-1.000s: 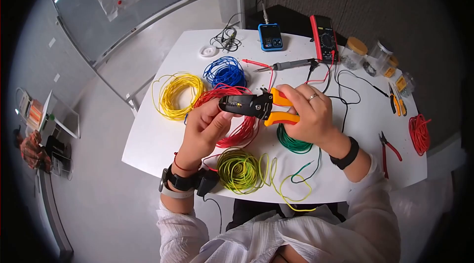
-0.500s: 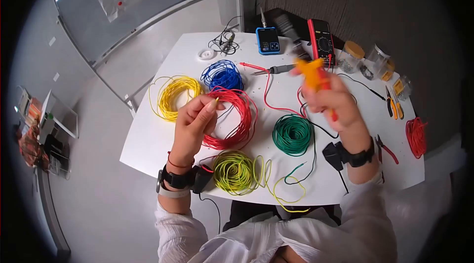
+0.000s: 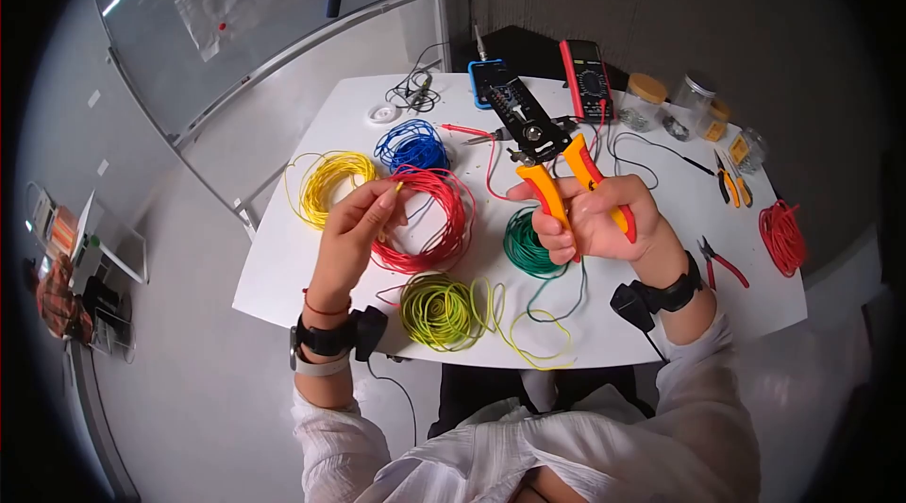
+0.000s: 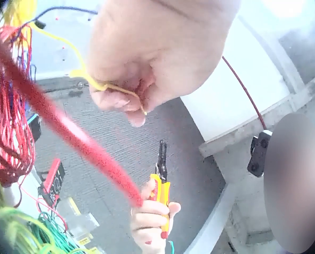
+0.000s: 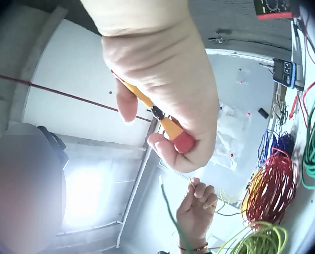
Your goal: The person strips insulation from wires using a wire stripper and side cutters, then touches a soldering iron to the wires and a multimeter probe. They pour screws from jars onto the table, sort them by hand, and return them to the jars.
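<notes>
In the head view my left hand pinches the end of a yellow wire between thumb and fingertips; the left wrist view shows a short tip sticking out past them. My right hand holds wire strippers with yellow and red handles. Their handles stand spread apart, and the black head points up and away, clear of the left hand. Below the left hand lies a red wire coil, with a yellow coil to its left. A green coil is partly behind the right hand.
A blue coil and a yellow-green coil lie on the white table. Farther back are a multimeter, a small blue-cased device and jars. At the right lie red-handled cutters and a red wire bundle.
The wire strippers have left the left hand's fingertips and swung right. Their handles have spread, and their head now points up. The left hand keeps its pinch on the yellow wire.
</notes>
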Demonstrator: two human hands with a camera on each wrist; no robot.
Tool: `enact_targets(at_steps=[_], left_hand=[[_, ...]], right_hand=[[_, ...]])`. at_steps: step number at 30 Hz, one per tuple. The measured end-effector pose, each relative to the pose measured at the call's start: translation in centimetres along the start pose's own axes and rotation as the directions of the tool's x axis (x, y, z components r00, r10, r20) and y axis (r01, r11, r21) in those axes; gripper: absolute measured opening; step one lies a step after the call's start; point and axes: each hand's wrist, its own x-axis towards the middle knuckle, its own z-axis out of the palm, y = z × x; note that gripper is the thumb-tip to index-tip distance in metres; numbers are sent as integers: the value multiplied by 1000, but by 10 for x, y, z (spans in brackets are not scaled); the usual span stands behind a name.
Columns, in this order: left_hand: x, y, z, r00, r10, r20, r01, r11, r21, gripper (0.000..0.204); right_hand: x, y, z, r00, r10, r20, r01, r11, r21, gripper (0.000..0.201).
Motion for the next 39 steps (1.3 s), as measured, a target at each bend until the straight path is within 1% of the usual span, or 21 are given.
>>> enact_targets(at_steps=[1, 3, 5, 7, 9, 11, 13, 15, 17, 19, 20, 23, 24, 25, 26, 28, 29, 32, 33, 36, 39], left_hand=[[-4, 3, -2, 1000, 26, -9, -25, 995, 93, 23], [-15, 6, -9, 999, -31, -23, 33, 995, 89, 24], [-22, 1, -13, 970, 222, -100, -162, 894, 417, 25], [-35, 13, -11, 968, 214, -129, -135, 881, 453, 27], [-48, 19, -10, 942, 293, -162, -181, 853, 490, 29], [-63, 16, -17, 906, 367, -210, -209, 821, 532, 28], [-87, 3, -33, 939, 239, -247, -136, 919, 371, 24], [-109, 9, -20, 916, 135, -378, 27, 919, 394, 21], [-127, -5, -22, 895, 141, -422, 50, 910, 411, 20], [-141, -24, -23, 900, 165, -403, 56, 873, 484, 25], [-144, -27, -17, 915, 160, -370, 67, 845, 531, 31], [-138, -25, 5, 926, 259, -274, 13, 706, 708, 33], [-131, -23, 8, 928, 256, -272, 13, 706, 708, 33], [-121, -22, 10, 915, 356, -189, -59, 583, 811, 30], [-114, -21, 9, 893, 441, -93, -125, 441, 889, 28], [-101, -26, 2, 903, 428, -40, -167, 435, 885, 25], [-96, -26, 1, 909, 416, 13, -209, 429, 879, 23], [-94, -24, 8, 924, 381, -44, -167, 504, 847, 17], [-95, -25, 8, 932, 359, -58, -150, 525, 838, 18], [-98, -25, 7, 935, 347, -72, -131, 527, 840, 18], [-101, -27, 4, 938, 335, -94, -125, 578, 807, 18]], right_hand=[[-5, 3, 1, 999, 27, 41, -32, 993, 116, 66], [-18, 8, 0, 1000, 18, 7, -19, 999, 46, 71], [-31, 13, 2, 1000, -8, -7, 9, 999, 40, 71], [-44, 18, 4, 1000, -27, -8, 27, 1000, -7, 72], [-57, 22, 9, 999, -44, -10, 43, 998, -53, 73], [-70, 28, 18, 994, -63, -87, 50, 989, -138, 73], [-87, 36, 23, 993, -77, -85, 63, 984, -164, 73], [-106, 47, 27, 965, -249, -80, 212, 923, -320, 73], [-126, 58, 23, 976, -215, 24, 216, 969, -120, 71], [-148, 75, 41, 970, -223, -96, 181, 929, -321, 71], [-147, 81, 38, 971, -237, 32, 230, 887, -401, 68], [-143, 95, 51, 995, -99, 9, 94, 910, -404, 63], [-136, 104, 50, 993, -103, 49, 114, 935, -336, 61], [-133, 112, 48, 998, -57, -11, 49, 937, -346, 69], [-126, 120, 45, 998, -55, 17, 58, 956, -288, 67], [-118, 132, 43, 1000, -22, 17, 24, 990, -139, 65], [-116, 136, 40, 1000, -22, 15, 24, 990, -138, 65], [-113, 147, 38, 994, -95, -58, 66, 923, -379, 62], [-113, 151, 38, 994, -92, -64, 62, 926, -374, 62], [-108, 168, 33, 990, -36, -139, -48, 827, -560, 64], [-103, 175, 37, 982, 4, -191, -113, 818, -564, 63]])
